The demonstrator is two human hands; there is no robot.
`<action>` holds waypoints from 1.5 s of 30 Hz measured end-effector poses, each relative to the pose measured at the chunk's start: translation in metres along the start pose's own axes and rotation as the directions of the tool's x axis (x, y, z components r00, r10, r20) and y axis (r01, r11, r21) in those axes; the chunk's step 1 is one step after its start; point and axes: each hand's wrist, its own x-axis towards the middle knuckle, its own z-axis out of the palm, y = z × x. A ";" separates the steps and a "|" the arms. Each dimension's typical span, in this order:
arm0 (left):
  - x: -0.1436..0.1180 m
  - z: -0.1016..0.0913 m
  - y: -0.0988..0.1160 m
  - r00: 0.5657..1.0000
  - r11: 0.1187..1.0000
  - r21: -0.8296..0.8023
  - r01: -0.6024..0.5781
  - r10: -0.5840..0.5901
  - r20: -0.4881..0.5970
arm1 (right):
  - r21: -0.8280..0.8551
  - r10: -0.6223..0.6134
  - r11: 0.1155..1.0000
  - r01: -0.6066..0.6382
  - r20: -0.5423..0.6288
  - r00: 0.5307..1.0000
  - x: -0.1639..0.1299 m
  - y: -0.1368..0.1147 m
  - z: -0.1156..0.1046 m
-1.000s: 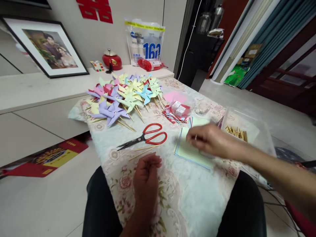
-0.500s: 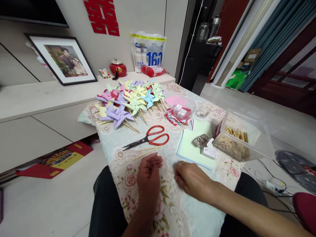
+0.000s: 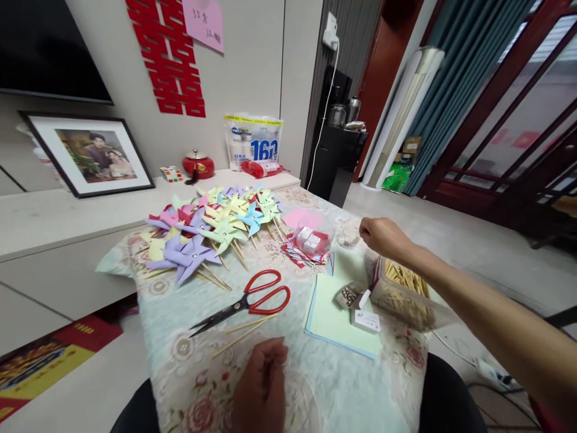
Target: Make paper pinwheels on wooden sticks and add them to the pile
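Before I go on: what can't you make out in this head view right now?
- Left hand: curled shut; whatever it holds is hidden by the fingers, wrist cut off by the bottom edge.
- Right hand: fingertips turned away, grip unclear.
- Small glass dish: contents too small.
- White box: label too small to read.

scissors point(image 3: 246, 304) lie left of paper stack point(image 3: 336, 316), pinwheels point(image 3: 211, 228) behind, stick box point(image 3: 406, 294) right.

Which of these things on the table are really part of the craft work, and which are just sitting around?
In use: pinwheels, scissors, loose sticks, paper sheets, tub of sticks, pin box, left hand, right hand.

Lying about: framed photo, red jar, white bag, puzzle cube.
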 end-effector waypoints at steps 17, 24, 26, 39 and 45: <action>-0.011 0.008 0.023 0.960 0.928 0.246 -0.279 0.268 0.078 | 0.155 -0.716 0.693 0.704 0.029 0.698 -0.033 -0.181 0.055; -0.011 0.009 0.026 0.962 0.929 0.252 -0.271 0.256 0.092 | 0.110 -0.783 0.621 0.776 0.038 0.621 -0.021 -0.194 0.061; -0.011 0.009 0.026 0.964 0.932 0.247 -0.265 0.250 0.090 | 0.119 -0.776 0.630 0.768 0.046 0.629 -0.022 -0.192 0.057; 0.005 -0.019 0.009 0.906 0.788 0.481 -0.384 0.423 0.031 | 0.508 -0.448 0.797 0.327 0.134 0.884 -0.141 -0.104 0.034; 0.056 -0.054 0.011 0.888 0.447 0.794 -0.412 0.393 0.240 | 0.560 -0.369 0.811 0.171 0.261 0.892 -0.207 -0.083 0.075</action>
